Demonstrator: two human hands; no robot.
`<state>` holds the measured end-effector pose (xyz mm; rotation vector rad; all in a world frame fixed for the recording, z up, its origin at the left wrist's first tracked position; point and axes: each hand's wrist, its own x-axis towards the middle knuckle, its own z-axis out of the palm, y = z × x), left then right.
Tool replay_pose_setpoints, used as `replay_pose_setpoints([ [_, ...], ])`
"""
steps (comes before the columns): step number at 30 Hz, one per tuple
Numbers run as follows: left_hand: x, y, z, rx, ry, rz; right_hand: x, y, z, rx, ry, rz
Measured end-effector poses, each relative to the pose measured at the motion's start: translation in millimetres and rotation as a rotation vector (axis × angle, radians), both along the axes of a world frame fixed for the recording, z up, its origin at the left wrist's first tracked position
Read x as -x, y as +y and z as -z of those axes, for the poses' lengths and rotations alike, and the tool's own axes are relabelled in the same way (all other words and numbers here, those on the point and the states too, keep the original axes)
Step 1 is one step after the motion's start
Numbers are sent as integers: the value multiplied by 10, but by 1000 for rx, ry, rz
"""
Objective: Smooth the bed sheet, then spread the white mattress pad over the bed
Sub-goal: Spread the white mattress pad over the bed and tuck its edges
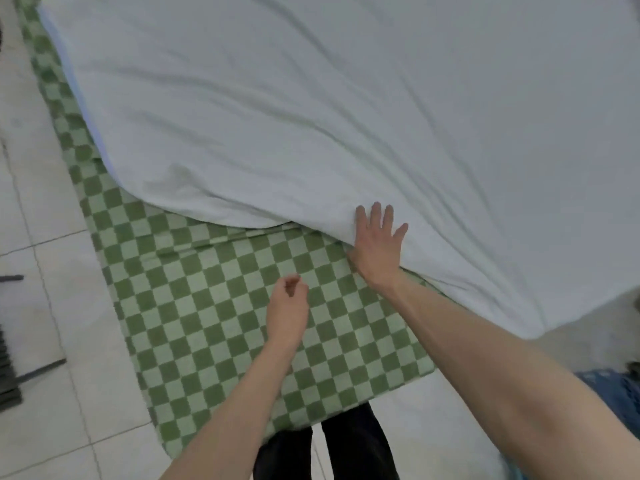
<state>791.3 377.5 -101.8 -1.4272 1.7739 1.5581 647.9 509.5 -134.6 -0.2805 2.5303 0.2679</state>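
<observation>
A: While the right hand point(375, 237) lies flat on the near edge of the white mattress pad point(346, 116), fingers straight and spread with the thumb tucked at the hem, what would you watch for?

B: The coverage. The pad lies over the far and right parts of the bed, but the near left corner of the green checked bed sheet point(214, 306) is bare, and the pad's edge runs slantwise across it.

A: So drag the hem toward the near left?

B: I'd judge so, low and level, so the long creases fanning out from that hand pull flat instead of bunching.

A: And the left hand point(289, 306)?

B: It hovers over the checked sheet, fingers loosely curled, holding nothing. It could take the hem further left, near the rumpled corner, so both hands draw the edge evenly.

A: Risk?

B: Pulling one-handed probably skews the pad, and the sheet's ridge beside the hem may get dragged along.
</observation>
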Motion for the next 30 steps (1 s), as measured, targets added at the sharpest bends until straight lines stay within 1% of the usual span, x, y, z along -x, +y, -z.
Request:
replay_pose_setpoints([
  [2,301,51,228,62,51,-32,147,33,212,45,47,-11],
  [3,427,62,306,116,89,-6,254,86,251,137,76,27],
  [4,550,58,370,197,136,64,402,157,235,271,96,102],
  [6,765,4,484,441,234,340,799,343,88,495,115,286],
  [8,1013,-118,598,680,313,658,1281,551,-140,592,196,419],
  [11,1564,-297,753,914,365,1032,1824,857,-277,588,301,543],
  [13,1960,-412,879,1038,370,1223,1987,933,-171,541,285,625],
  [14,2136,-469,924,1069,372,1291,1995,913,-101,502,290,649],
  [15,2292,-524,954,1068,375,1335,1958,877,-32,444,335,649],
  [16,2424,-585,960,1053,380,1361,1866,824,22,371,421,607],
  [18,2622,-674,878,1015,448,1331,1547,682,106,287,656,361],
  [19,2687,-720,822,995,519,1260,1354,607,149,296,739,222],
  [20,2729,-770,745,970,590,1137,1157,544,199,315,767,88],
  [21,2750,-820,631,947,645,995,971,508,263,302,714,-19],
  [22,2745,-864,511,933,685,876,821,498,314,262,608,-64],
  [23,2714,-888,407,935,705,809,724,509,355,203,488,-42],
  [24,2658,-906,340,966,690,803,685,518,395,147,391,12],
  [25,2608,-933,307,985,656,813,688,514,421,134,343,67],
  [26,2568,-964,310,981,614,804,726,479,407,157,345,122],
  [29,2489,-991,349,909,545,658,906,433,264,410,496,336],
  [30,2447,-975,340,940,526,605,947,496,180,488,489,407],
])
